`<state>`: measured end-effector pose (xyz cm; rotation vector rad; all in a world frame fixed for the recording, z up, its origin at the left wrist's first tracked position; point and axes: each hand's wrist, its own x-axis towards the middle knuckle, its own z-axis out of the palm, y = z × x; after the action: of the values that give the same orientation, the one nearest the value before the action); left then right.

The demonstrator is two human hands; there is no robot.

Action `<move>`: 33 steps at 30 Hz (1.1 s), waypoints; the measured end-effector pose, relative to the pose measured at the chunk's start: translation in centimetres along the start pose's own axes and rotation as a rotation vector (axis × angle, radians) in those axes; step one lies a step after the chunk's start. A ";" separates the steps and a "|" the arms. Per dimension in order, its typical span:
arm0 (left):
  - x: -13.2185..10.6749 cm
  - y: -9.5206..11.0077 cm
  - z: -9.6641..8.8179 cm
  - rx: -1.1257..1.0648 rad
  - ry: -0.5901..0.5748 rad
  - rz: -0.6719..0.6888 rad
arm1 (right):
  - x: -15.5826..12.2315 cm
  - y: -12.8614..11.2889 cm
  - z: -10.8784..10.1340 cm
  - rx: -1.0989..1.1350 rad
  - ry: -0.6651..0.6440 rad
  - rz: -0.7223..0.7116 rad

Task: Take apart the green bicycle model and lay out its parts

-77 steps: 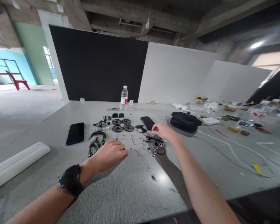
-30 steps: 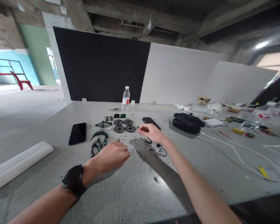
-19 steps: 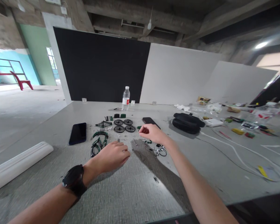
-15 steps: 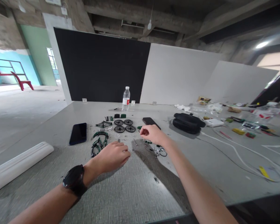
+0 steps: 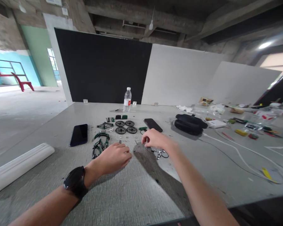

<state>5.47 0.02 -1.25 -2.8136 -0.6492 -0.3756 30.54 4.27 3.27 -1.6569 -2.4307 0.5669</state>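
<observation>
My left hand [image 5: 118, 156] rests low over the table with its fingers curled under; what they may hold is hidden. Beside it lie dark green miniature bicycle frame parts [image 5: 99, 147] and a curved green piece [image 5: 102, 135]. My right hand [image 5: 157, 139] is pinched, fingertips down at the tabletop among tiny parts; I cannot make out anything in the pinch. Just under its wrist are small silver parts [image 5: 158, 154] and a thin black ring [image 5: 164, 154]. Several black spoked toy wheels [image 5: 120, 130] lie flat beyond both hands, with a green oval piece [image 5: 142, 128] to their right.
A phone [image 5: 79, 135] lies at left, a second phone [image 5: 153, 124] beyond my right hand. A water bottle [image 5: 127, 99] stands at the back. A white roll [image 5: 21, 168] is far left. Right are a black case [image 5: 190, 124], white cables [image 5: 235, 153] and clutter.
My right hand has come down and slightly nearer, from beside the green oval piece to the small parts, uncovering that green piece. My left hand has stayed in place.
</observation>
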 end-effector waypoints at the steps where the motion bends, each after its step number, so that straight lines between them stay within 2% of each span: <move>1: 0.0 0.0 0.0 0.000 -0.004 -0.001 | 0.0 0.2 0.0 0.022 -0.017 -0.018; 3: 0.0 0.0 -0.1 0.000 -0.013 -0.006 | 0.0 0.5 0.1 0.053 0.007 -0.049; 8: 0.0 0.1 -0.1 -0.004 -0.029 -0.016 | 0.7 2.1 1.0 0.069 0.190 -0.011; 14: 0.0 0.0 0.0 -0.011 -0.023 -0.010 | 1.7 3.3 1.8 0.089 0.140 -0.035; 19: 0.0 0.0 0.0 -0.018 -0.013 -0.009 | 1.8 2.6 1.9 0.017 0.078 0.049; 25: 0.0 0.0 -0.1 -0.025 -0.002 -0.005 | 1.5 1.6 2.3 -0.116 0.078 0.116; 33: 0.0 0.1 -0.2 -0.015 -0.007 -0.002 | 1.1 1.0 1.9 -0.110 0.102 0.092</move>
<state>5.50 -0.07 -1.09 -2.8299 -0.6531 -0.3723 30.34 5.20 1.05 -1.8007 -2.3630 0.3560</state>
